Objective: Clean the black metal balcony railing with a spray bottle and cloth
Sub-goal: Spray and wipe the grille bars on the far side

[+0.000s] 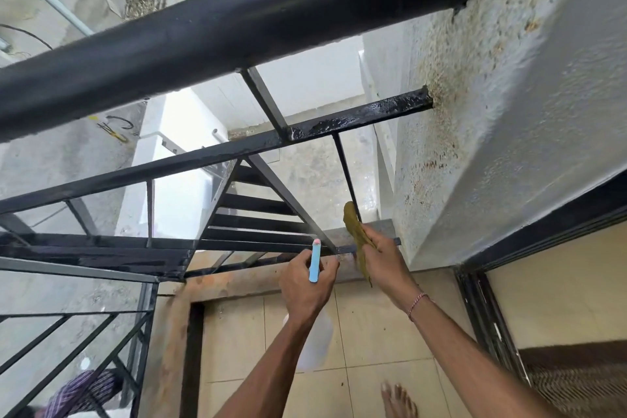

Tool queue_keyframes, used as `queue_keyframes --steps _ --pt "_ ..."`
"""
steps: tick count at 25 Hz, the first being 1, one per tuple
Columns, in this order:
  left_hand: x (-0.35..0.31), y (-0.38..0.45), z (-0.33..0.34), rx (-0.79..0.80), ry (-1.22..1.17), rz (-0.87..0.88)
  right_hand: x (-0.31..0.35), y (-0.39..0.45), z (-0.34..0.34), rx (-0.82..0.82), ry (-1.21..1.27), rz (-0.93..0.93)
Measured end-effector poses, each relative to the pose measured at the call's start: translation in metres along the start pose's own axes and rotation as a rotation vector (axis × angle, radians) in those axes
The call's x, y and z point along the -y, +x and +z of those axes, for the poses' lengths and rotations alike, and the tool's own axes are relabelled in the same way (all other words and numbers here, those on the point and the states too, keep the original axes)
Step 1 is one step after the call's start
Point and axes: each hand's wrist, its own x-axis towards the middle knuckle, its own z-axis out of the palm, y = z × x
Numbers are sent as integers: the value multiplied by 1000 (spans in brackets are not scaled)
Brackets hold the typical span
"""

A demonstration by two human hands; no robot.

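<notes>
Cloth (356, 234), olive in colour, is bunched in the right hand (383, 258), fingers curled round it, and pressed against the foot of a thin upright bar (346, 170) of the railing (217, 34). The bar's long axis runs up and away from the fingers, so wiping probably follows it upward. Left hand (307, 285), just beside, grips the spray bottle (315, 260), nozzle toward the lower rail (369, 248).

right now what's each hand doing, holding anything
Left hand: closed around the spray bottle, by its blue head.
Right hand: closed on the cloth, which is against a thin railing bar.
</notes>
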Motion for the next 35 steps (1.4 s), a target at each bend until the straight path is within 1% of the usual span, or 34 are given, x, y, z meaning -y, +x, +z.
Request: queue_keyframes --steps 2,7,12,16,19,21,23,26,28,29,32,33,34,35 --pt "5 -2 7 -21 2 9 -3 -1 0 5 -2 -7" --pt "9 -3 4 -61 -128 40 5 0 6 35 -43 -42" --pt "-3 3 -27 -87 -305 184 70 -8 34 130 18 -166" --pt "-18 9 -57 -74 -437 247 125 -25 53 167 244 -313" --pt "-22 13 -77 -61 -494 278 155 -40 72 126 333 -439" --pt "-22 14 -88 -56 -533 326 158 -43 88 91 310 -505" --pt "-18 17 -94 -63 -551 340 149 -37 101 47 244 -586" --pt "-8 26 -94 -124 -524 291 124 -18 102 -30 135 -709" --pt "-1 32 -90 -127 -477 269 92 0 101 -55 26 -667" --pt "2 33 -88 -112 -463 262 75 8 99 -60 -29 -592" --pt "11 35 -83 -68 -457 277 28 28 97 -28 -135 -258" --pt "13 37 -81 -64 -445 283 22 33 97 -10 -140 -201" --pt "16 38 -79 -70 -434 280 23 34 98 2 -135 -195" --pt "18 38 -77 -86 -433 270 29 33 97 14 -128 -228"
